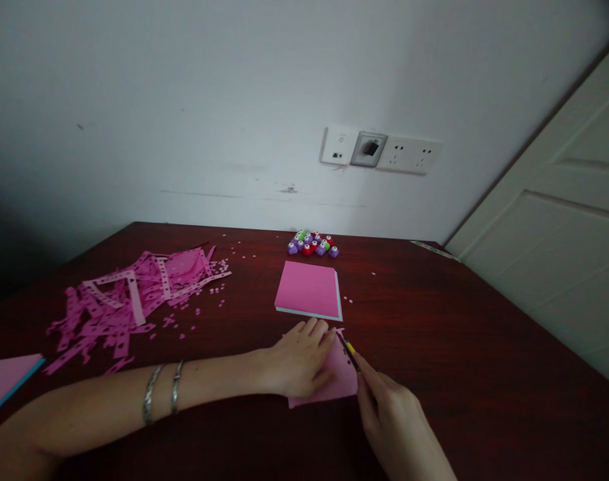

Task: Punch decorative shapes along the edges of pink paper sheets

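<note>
My left hand (302, 361) lies flat on a pink sheet of paper (342, 377), fingers stretched out, covering much of its left part. Small dark holes run along the sheet's right side. In my right hand (392, 401) is a slim dark utility knife (351, 352) with a yellow part, its tip at the sheet's upper right edge. My right fingers are closed round it and hide its lower end. Just beyond my left fingertips is a stack of square paper (308, 290), pink on top with light blue showing beneath.
Pink paper strips and punched scraps (134, 294) are heaped at the left. Several small coloured hole punches (312, 244) stand by the wall. Another pink and blue stack (9, 377) lies at the left edge. Wall sockets (407, 155) and a white door (559, 220) border the dark table (459, 334).
</note>
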Available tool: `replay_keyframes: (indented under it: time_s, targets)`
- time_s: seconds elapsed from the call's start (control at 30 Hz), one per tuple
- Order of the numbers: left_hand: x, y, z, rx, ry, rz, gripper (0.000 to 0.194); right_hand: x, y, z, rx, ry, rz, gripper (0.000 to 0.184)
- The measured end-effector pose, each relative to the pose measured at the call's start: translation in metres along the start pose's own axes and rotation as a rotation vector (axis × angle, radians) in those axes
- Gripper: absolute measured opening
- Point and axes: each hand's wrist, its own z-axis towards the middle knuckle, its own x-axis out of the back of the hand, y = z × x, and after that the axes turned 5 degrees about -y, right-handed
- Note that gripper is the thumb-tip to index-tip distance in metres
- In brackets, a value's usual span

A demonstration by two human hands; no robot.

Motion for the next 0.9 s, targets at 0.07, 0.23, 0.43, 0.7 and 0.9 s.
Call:
replay_keyframes:
  time_s: [0.07,0.23,0.43,0.7,0.9]
  targets:
    - [0.0,-0.001,0.0,-0.009,-0.002,0.014,0.058,-0.001,-0.002,0.0,-0.004,-0.003,-0.031,0.044]
    - [-0.001,-0.001,0.0,-0.013,-0.002,0.048,0.057,0.0,-0.007,0.001,-0.041,-0.074,-0.134,0.045]
    - [-0.001,0.0,0.001,-0.022,0.014,0.072,0.058,0.001,-0.008,-0.001,-0.049,-0.101,-0.219,0.043]
    - [0.001,0.001,0.002,-0.024,-0.009,0.101,0.056,0.0,-0.006,-0.007,-0.03,-0.091,-0.236,0.043]
    - [0.002,0.003,0.002,-0.016,-0.016,0.107,0.054,-0.007,-0.004,-0.016,-0.026,-0.093,-0.258,0.043]
